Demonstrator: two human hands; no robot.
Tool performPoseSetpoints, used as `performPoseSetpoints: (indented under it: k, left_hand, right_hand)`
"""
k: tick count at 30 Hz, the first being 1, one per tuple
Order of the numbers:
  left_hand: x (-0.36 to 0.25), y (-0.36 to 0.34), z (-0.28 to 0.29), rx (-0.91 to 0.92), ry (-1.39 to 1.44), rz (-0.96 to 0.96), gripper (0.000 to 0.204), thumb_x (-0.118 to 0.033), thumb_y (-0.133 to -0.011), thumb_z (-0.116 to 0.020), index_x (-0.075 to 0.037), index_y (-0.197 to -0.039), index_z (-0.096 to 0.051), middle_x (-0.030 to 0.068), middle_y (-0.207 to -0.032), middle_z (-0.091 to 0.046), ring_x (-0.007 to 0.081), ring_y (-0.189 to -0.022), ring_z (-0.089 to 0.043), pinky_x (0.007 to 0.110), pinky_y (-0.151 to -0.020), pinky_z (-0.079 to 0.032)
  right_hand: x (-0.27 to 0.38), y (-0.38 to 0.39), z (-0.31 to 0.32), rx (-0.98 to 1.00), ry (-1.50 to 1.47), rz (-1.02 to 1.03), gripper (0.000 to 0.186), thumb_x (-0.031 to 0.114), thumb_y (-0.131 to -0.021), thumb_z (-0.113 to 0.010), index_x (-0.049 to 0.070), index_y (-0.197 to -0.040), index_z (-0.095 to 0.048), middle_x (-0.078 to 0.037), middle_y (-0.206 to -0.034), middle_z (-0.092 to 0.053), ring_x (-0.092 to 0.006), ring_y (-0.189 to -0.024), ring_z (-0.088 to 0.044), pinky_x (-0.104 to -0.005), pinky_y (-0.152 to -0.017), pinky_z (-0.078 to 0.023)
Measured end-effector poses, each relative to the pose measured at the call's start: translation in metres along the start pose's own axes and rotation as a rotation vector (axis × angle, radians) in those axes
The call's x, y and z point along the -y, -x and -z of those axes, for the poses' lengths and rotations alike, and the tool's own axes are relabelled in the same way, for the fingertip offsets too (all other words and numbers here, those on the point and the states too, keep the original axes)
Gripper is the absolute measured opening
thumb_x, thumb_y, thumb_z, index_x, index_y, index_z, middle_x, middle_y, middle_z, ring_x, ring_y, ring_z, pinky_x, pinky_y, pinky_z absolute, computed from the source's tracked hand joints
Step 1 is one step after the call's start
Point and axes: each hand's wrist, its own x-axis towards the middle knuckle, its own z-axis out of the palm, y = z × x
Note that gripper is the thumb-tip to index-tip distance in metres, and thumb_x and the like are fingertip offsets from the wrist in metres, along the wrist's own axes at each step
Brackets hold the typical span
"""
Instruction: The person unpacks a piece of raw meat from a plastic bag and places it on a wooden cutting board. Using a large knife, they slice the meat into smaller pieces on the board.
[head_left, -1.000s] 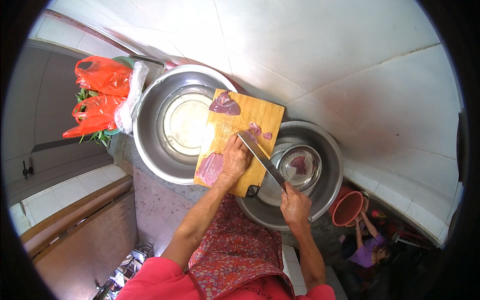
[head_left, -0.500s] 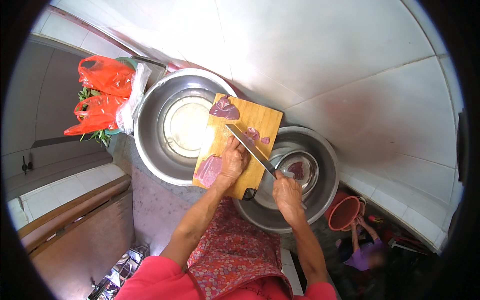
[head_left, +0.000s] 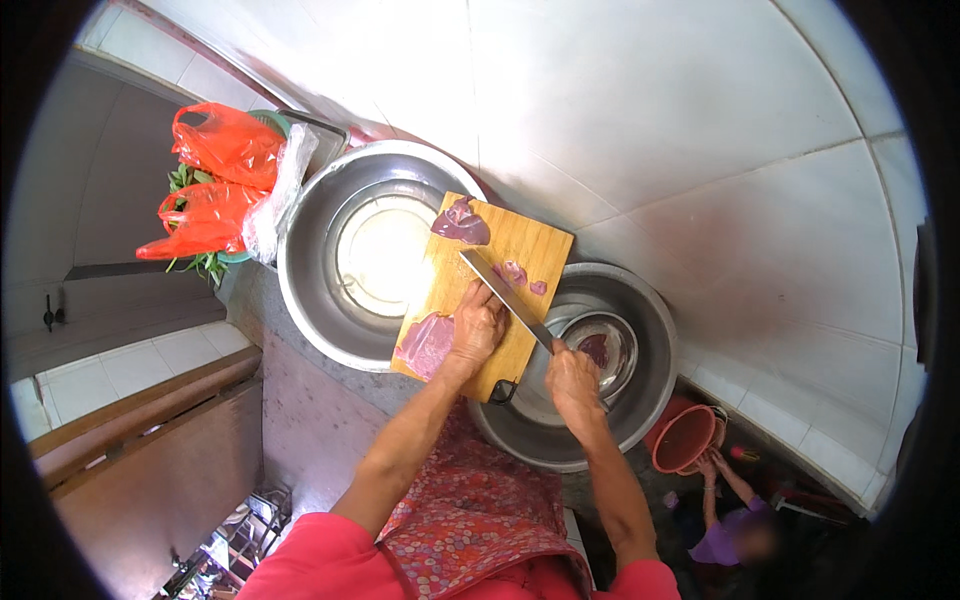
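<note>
1. Fingers [head_left: 487,312] of the left hand [head_left: 476,330] are curled together and pressed down on a piece of raw meat on the cutting board [head_left: 525,240], right beside the knife blade.
2. Right hand [head_left: 572,378] has its fingers clamped around the handle of the knife [head_left: 505,297], over the rim of the right-hand basin.
3. The blade slants from the handle up and left across the board, its edge against the knuckles of the left hand.
4. The wooden board lies as a bridge over two steel basins, its far end over the left basin [head_left: 310,250] and its near right corner over the right basin [head_left: 650,380].
5. A flat slab of meat [head_left: 428,343] lies at the near left corner of the board, touching the left hand.
6. Another lump of meat [head_left: 461,222] sits at the far left corner, well apart from the hands.
7. Small cut slices [head_left: 516,272] lie just right of the blade.
8. A small steel bowl [head_left: 600,343] with meat in it stands inside the right basin, near the right hand.
9. Red plastic bags [head_left: 215,180] with greens sit left of the left basin.
10. The basins stand on a stone desk [head_left: 330,400].
</note>
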Motion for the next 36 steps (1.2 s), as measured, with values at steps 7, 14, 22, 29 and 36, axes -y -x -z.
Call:
performPoseSetpoints:
  k: [7, 14, 22, 29, 36]
  left_hand:
    - [0.000, -0.004, -0.001, -0.114, 0.038, 0.089, 0.025, 0.004, -0.075, -0.068, 0.000, -0.100, -0.069, 0.0159, -0.109, -0.065, 0.0338, -0.098, -0.063, 0.040, -0.082, -0.054]
    - [-0.003, -0.002, 0.004, -0.075, 0.003, 0.049, 0.026, 0.006, -0.069, -0.068, -0.001, -0.094, -0.071, 0.0132, -0.102, -0.064, 0.0351, -0.091, -0.061, 0.042, -0.076, -0.053]
    - [0.005, 0.002, -0.001, -0.029, -0.005, 0.072, 0.031, 0.002, -0.065, -0.073, -0.002, -0.096, -0.070, 0.0121, -0.108, -0.064, 0.0341, -0.102, -0.061, 0.041, -0.083, -0.054]
    - [0.008, 0.005, -0.001, -0.032, 0.107, 0.168, 0.030, 0.004, -0.065, -0.071, -0.002, -0.095, -0.072, 0.0113, -0.104, -0.065, 0.0329, -0.099, -0.062, 0.041, -0.080, -0.055]
    - [-0.001, -0.003, -0.002, -0.045, -0.022, 0.102, 0.024, 0.004, -0.069, -0.068, -0.002, -0.092, -0.071, 0.0115, -0.103, -0.065, 0.0324, -0.097, -0.062, 0.041, -0.077, -0.054]
  right_hand:
    - [-0.041, 0.024, 0.016, 0.050, -0.101, -0.075, 0.024, 0.017, -0.091, -0.057, 0.003, -0.107, -0.068, -0.025, -0.081, -0.068, -0.0426, -0.082, -0.068, -0.0507, -0.075, -0.052]
    - [-0.018, 0.032, 0.032, 0.060, -0.029, -0.029, 0.031, 0.017, -0.089, -0.059, 0.001, -0.115, -0.066, -0.024, -0.081, -0.069, -0.0415, -0.078, -0.069, -0.0500, -0.073, -0.053]
    - [-0.014, 0.026, 0.032, 0.079, 0.062, 0.000, 0.020, 0.011, -0.087, -0.056, 0.000, -0.100, -0.065, -0.022, -0.076, -0.069, -0.0405, -0.074, -0.069, -0.0504, -0.070, -0.054]
    - [-0.006, 0.000, 0.025, 0.089, 0.041, 0.046, 0.014, 0.007, -0.084, -0.057, 0.000, -0.093, -0.064, -0.021, -0.073, -0.068, -0.0413, -0.073, -0.069, -0.0513, -0.070, -0.054]
    - [-0.019, -0.004, 0.001, 0.098, 0.011, 0.060, 0.018, 0.007, -0.085, -0.056, -0.001, -0.099, -0.063, -0.025, -0.078, -0.068, -0.0443, -0.077, -0.069, -0.0532, -0.072, -0.054]
